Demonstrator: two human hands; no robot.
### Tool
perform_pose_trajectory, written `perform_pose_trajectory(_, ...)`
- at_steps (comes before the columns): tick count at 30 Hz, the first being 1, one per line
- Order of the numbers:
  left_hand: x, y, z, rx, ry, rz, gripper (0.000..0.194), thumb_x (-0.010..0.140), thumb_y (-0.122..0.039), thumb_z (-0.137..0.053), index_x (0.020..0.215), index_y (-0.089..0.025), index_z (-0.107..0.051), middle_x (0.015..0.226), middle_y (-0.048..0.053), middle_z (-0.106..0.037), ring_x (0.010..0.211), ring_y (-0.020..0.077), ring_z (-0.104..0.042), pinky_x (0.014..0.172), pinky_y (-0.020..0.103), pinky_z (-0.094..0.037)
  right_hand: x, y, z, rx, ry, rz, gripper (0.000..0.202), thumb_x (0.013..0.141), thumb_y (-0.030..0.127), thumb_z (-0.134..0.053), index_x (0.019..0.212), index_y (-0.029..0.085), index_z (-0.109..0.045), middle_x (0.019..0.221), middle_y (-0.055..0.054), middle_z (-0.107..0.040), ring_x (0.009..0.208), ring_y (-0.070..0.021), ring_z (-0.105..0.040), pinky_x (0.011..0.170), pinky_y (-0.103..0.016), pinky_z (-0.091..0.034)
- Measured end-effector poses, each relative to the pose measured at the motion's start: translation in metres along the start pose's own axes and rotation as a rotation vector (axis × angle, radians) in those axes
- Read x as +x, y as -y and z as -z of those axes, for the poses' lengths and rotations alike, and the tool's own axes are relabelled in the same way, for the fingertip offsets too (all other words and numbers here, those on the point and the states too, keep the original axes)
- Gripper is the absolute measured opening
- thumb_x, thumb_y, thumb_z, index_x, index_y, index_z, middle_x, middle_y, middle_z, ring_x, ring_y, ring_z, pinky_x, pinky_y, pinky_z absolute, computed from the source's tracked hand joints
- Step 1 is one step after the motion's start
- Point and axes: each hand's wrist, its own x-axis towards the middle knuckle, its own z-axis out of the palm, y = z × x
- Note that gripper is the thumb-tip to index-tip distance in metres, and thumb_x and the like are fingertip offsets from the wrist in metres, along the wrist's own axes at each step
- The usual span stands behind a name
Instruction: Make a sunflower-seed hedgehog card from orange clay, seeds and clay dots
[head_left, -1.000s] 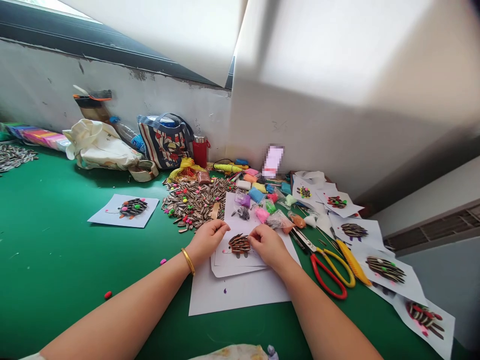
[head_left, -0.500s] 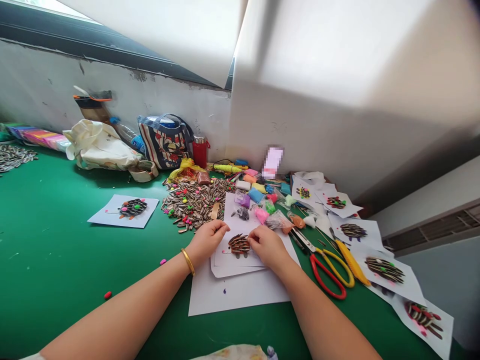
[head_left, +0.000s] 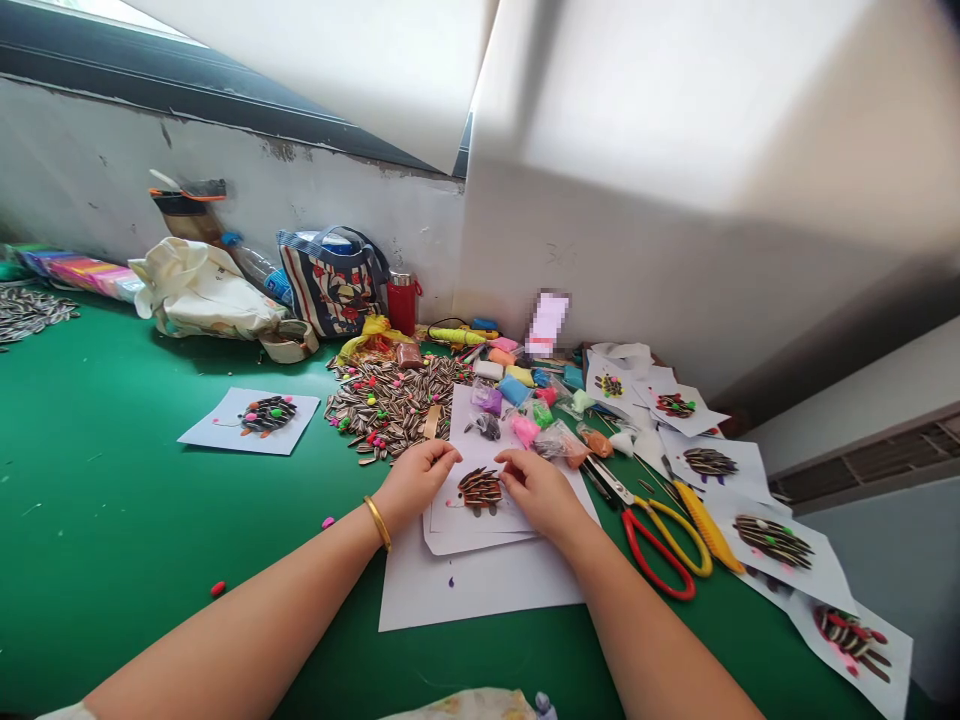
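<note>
A hedgehog figure (head_left: 480, 488) made of striped sunflower seeds over a brown body lies on a white paper card (head_left: 442, 535), with a larger white sheet (head_left: 420, 600) underneath. My left hand (head_left: 416, 480), with a gold bangle at the wrist, is at the card's upper left edge. Its thumb and fingers are pressed together, and whatever they may hold is hidden. At the hedgehog's right side is my right hand (head_left: 538, 490), thumb and index finger slightly apart, with nothing visible between them. The pile of sunflower seeds (head_left: 390, 405) lies just beyond my left hand, mixed with coloured bits.
Bagged coloured clay (head_left: 517, 390) lies beyond the card. Scissors (head_left: 656, 540) and a yellow utility knife (head_left: 705, 525) are right of my right hand. Finished hedgehog cards (head_left: 772, 540) line the right edge; another card (head_left: 202, 430) lies left. Bags (head_left: 330, 290) stand against the wall.
My right thumb and index finger have parted slightly and sit just off the hedgehog's right side. The left hand stays almost in place.
</note>
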Motion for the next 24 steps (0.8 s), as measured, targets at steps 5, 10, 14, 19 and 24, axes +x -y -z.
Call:
perform_pose_trajectory(5, -0.0004, -0.0010, 0.0005, 0.000, 0.000, 0.007, 0.028, 0.086, -0.037, -0.045, 0.083, -0.019, -0.066, 0.087, 0.004, -0.070, 0.087, 0.0197, -0.063, 0.079, 0.029, -0.046, 0.0007, -0.0008, -0.0007, -0.019, -0.005, 0.033, 0.027, 0.087, 0.019, -0.048, 0.107, 0.025, -0.065, 0.106, -0.003, -0.069, 0.097, -0.0185, -0.061, 0.082, -0.030, -0.044)
perform_pose_trajectory(10, -0.0006, 0.0009, -0.0002, 0.016, -0.006, -0.002, 0.028, 0.086, -0.037, -0.045, 0.083, -0.019, -0.066, 0.087, 0.004, -0.070, 0.086, 0.0198, -0.063, 0.079, 0.030, -0.046, -0.0002, 0.0033, 0.0043, -0.102, -0.003, -0.006, 0.010, 0.083, 0.021, -0.055, 0.085, 0.022, -0.064, 0.083, -0.001, -0.066, 0.077, -0.0160, -0.058, 0.067, -0.026, -0.041)
perform_pose_trajectory(14, -0.0008, 0.0032, -0.0017, 0.027, 0.000, -0.020, 0.027, 0.087, -0.037, -0.045, 0.084, -0.020, -0.066, 0.089, 0.004, -0.070, 0.087, 0.0197, -0.063, 0.080, 0.030, -0.046, -0.0004, 0.0020, 0.0044, -0.156, 0.031, 0.022, 0.006, 0.081, 0.022, -0.059, 0.080, 0.021, -0.065, 0.083, -0.002, -0.064, 0.079, -0.0157, -0.056, 0.066, -0.025, -0.039)
perform_pose_trajectory(19, -0.0029, 0.0030, -0.0043, 0.081, 0.031, -0.057, 0.030, 0.090, -0.037, -0.043, 0.088, -0.020, -0.067, 0.092, 0.004, -0.071, 0.088, 0.0200, -0.063, 0.081, 0.031, -0.046, 0.0005, 0.0010, 0.0012, -0.124, 0.031, 0.041, 0.010, 0.085, 0.021, -0.056, 0.081, 0.021, -0.065, 0.084, -0.002, -0.064, 0.080, -0.0156, -0.056, 0.068, -0.025, -0.040)
perform_pose_trajectory(24, -0.0041, 0.0014, -0.0052, 0.125, 0.041, -0.077, 0.030, 0.090, -0.034, -0.043, 0.089, -0.020, -0.069, 0.091, 0.004, -0.072, 0.087, 0.0197, -0.064, 0.079, 0.030, -0.047, 0.0005, 0.0043, -0.0009, -0.087, 0.010, 0.046, 0.009, 0.084, 0.019, -0.056, 0.080, 0.020, -0.064, 0.084, -0.002, -0.064, 0.080, -0.0159, -0.056, 0.069, -0.026, -0.040)
